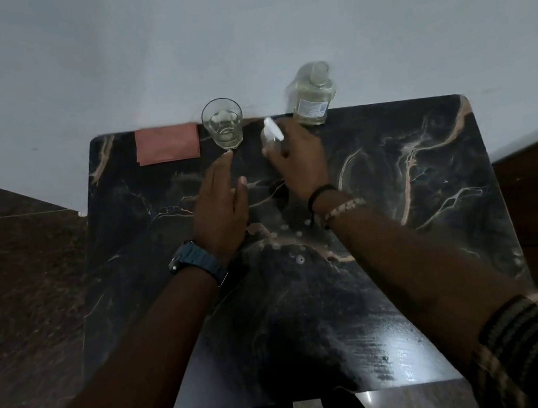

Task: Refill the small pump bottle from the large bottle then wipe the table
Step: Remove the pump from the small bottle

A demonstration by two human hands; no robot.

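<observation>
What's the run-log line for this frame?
right hand: gripping small pump bottle | left hand: open, empty | large bottle: upright, capped | cloth: untouched | droplets on table

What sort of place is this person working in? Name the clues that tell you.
Probably a room in a home, though that is not certain. A small dark marble-patterned table stands against a plain pale wall, on a polished stone floor, holding a drinking glass and a folded cloth.

Large bottle [311, 97] label unreadable.

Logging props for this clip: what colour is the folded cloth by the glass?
Dusty pink, plain; the cloth shows clearly in the head view.
</observation>
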